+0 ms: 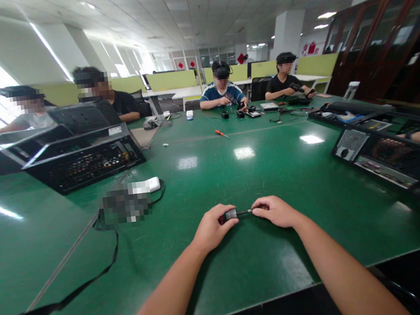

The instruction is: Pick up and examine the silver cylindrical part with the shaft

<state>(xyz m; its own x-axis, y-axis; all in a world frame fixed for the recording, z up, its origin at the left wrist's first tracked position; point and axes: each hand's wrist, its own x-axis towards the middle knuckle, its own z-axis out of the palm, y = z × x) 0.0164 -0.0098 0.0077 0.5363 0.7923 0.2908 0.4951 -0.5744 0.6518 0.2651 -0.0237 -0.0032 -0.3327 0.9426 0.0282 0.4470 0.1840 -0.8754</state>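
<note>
Over the near middle of the green table, my left hand [216, 226] is wrapped round the grey-and-dark handle of a screwdriver [231, 214]. Its thin dark shaft points right, toward my other hand, and ends in a small silvery tip. Thumb and fingers of my right hand [275, 212] are closed in a pinch at that tip. Whether a separate small piece sits between those fingers is hidden. Both forearms reach in from the bottom edge.
Open computer cases stand at left [89, 161] and right [380, 158]; an arm reaches into the right one. A strapped device [124, 202] lies left of my hands. Farther off is an orange screwdriver [221, 134]. Several people sit around the table [211, 167].
</note>
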